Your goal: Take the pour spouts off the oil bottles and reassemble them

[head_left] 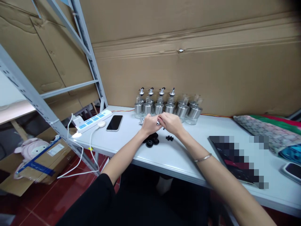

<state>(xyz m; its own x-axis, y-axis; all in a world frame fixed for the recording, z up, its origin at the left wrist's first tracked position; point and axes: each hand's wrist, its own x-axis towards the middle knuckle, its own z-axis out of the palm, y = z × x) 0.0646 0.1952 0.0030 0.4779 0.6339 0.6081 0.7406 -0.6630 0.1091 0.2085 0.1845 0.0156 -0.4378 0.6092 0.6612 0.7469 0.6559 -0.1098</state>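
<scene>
Left hand (150, 124) and right hand (171, 121) clasp silvery part (158, 123); mostly hidden.

well behind the left hand (150, 124), a black sleeve (88, 199), plain and loose, ends in a simple edge, leaving the left forearm (127, 152) bare. behind the right hand (172, 123), a narrow, shiny, silvery bracelet (203, 158) circles the right forearm (225, 182). nearer the body than both hands, dark clothing (148, 201) shows.

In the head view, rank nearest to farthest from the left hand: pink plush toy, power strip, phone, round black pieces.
1. Round black pieces, below the left hand in view
2. Phone, to the left
3. Power strip, farther left
4. Pink plush toy, far left
</scene>
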